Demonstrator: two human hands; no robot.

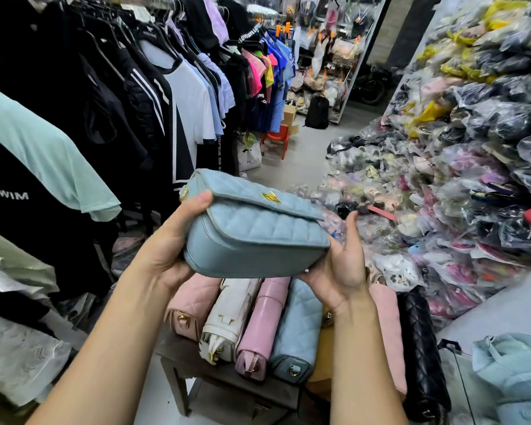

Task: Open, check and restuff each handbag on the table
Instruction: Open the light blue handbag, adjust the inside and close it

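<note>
I hold a light blue quilted handbag (252, 228) with a gold clasp up in front of me, flap closed, tilted with its bottom toward the camera. My left hand (174, 243) grips its left end, thumb on top. My right hand (342, 265) supports its right end from below, fingers spread. Beneath it, on a small dark table (227, 381), stand a row of bags: a pink quilted bag (190, 305), a white bag (230, 317), a glossy pink bag (265, 326), another light blue quilted bag (298, 329), a pale pink bag (388, 332) and a black quilted bag (422, 348).
A rack of hanging clothes (105, 102) fills the left side. A tall heap of plastic-wrapped goods (460, 167) covers the right. A grey floor aisle (304, 154) runs ahead toward an orange stool (278, 139) and a black backpack (318, 111). A pale blue bag (515, 372) lies at lower right.
</note>
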